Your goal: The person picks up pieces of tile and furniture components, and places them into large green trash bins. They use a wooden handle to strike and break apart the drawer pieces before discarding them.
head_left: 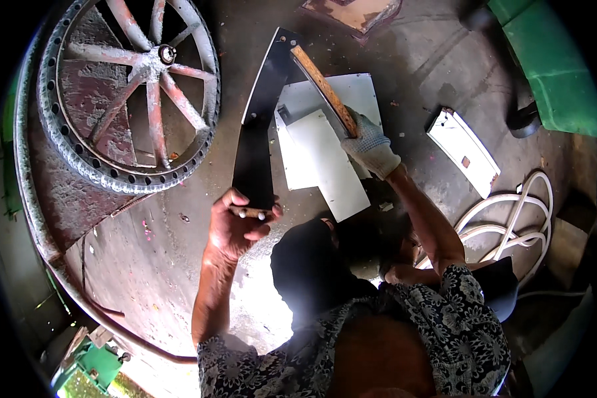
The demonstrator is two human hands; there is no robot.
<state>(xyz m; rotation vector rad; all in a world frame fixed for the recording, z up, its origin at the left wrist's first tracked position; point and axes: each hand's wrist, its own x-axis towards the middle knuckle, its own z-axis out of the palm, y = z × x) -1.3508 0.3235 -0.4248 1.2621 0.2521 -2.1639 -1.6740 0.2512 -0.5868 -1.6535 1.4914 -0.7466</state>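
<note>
My bare left hand (pixel 235 224) closes round the tan, white-studded handle of what looks like a hand saw (pixel 262 119). Its long dark blade tapers away from me, with a bright left edge and small holes near the tip. In a pale knitted glove, my right hand (pixel 370 144) grips the near end of a narrow wooden bar (pixel 325 89) with a grey metal edge. The bar's far end is by the saw's tip; whether they touch, I cannot tell. Beneath them lie overlapping white sheets (pixel 331 162), partly covered by the glove and blade.
A large spoked wheel (pixel 154 66) stands at the far left by a curved pipe (pixel 28 152). To the right are a white metal piece (pixel 463 149), a coiled pale hose (pixel 505 232) and a green panel (pixel 550 66). Small scraps litter the floor (pixel 172 265).
</note>
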